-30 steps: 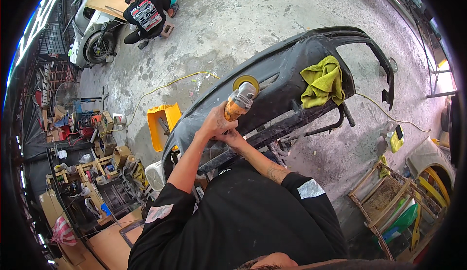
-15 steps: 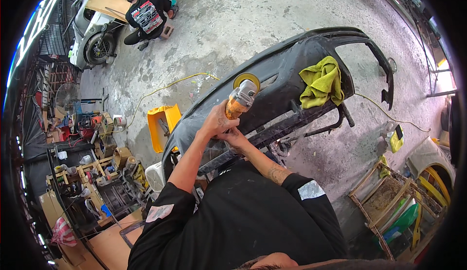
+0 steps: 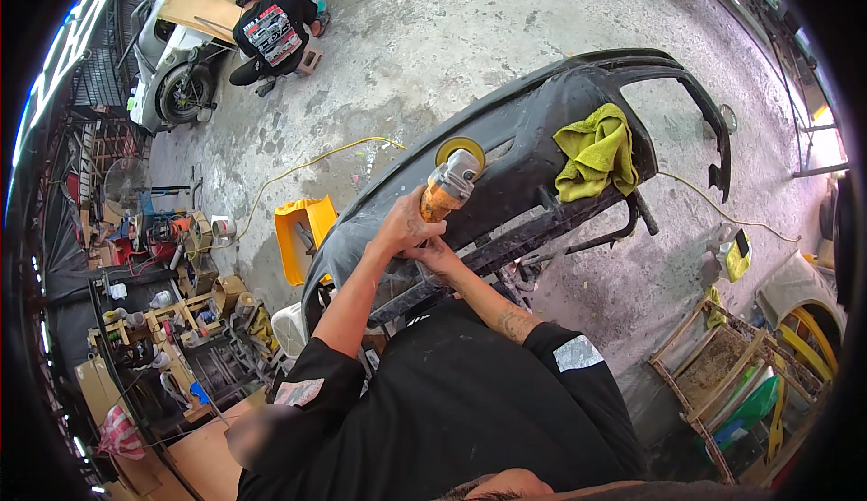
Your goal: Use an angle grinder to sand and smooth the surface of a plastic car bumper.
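An orange and grey angle grinder (image 3: 442, 187) with a round yellow disc (image 3: 461, 152) rests over a black car bumper (image 3: 533, 131). My left hand (image 3: 406, 227) is wrapped round the grinder's orange body. Just behind it my right hand (image 3: 436, 255) is closed at the rear end of the grinder, its fingers partly hidden under the tool. The disc lies at the bumper's upper face, near a slot; I cannot tell whether it touches. A yellow-green cloth (image 3: 598, 153) is draped over the bumper, right of the grinder.
A yellow bin (image 3: 304, 230) stands left of the bumper, near a yellow cable (image 3: 312, 160) on the floor. A person (image 3: 273, 32) crouches by a white vehicle (image 3: 185, 68). Cluttered shelving (image 3: 181, 338) is at left, a wooden frame (image 3: 722, 375) at lower right.
Both hands and the grinder stay almost in place. A blurred shape has come into view at the lower left, beside my left sleeve.
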Demonstrator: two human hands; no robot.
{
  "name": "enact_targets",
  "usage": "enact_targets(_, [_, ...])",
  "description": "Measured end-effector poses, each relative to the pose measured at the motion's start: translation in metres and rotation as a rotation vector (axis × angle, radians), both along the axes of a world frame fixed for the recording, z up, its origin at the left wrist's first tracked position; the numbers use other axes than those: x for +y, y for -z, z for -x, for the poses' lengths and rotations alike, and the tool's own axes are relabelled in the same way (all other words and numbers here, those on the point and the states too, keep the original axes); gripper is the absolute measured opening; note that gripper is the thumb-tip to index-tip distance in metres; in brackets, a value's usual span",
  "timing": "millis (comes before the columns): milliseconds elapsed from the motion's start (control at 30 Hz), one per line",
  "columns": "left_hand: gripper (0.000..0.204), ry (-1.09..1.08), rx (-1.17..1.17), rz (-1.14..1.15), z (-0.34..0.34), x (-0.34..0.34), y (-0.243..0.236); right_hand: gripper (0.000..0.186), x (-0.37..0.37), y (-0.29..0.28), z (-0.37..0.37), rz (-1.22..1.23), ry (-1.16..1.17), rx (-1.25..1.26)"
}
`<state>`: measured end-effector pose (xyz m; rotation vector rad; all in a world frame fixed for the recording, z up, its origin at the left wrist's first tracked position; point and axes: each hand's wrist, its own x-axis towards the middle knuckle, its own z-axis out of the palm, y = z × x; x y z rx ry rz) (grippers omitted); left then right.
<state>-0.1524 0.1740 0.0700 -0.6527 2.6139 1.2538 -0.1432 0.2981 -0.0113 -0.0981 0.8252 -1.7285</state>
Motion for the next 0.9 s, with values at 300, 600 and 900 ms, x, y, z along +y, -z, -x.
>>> enact_targets(300, [0.059, 0.02, -0.015, 0.007, 0.003, 0.0, -0.003, 0.073, 0.0, 0.002, -0.001, 0.005, 0.023, -0.012])
enact_targets(600, [0.057, 0.011, -0.008, 0.011, 0.005, 0.0, -0.004, 0.079, 0.0, 0.008, 0.0, -0.03, 0.008, 0.034])
enact_targets(900, [0.058, 0.016, -0.002, 0.007, 0.006, 0.001, -0.005, 0.077, -0.001, 0.011, -0.004, 0.008, 0.041, -0.033])
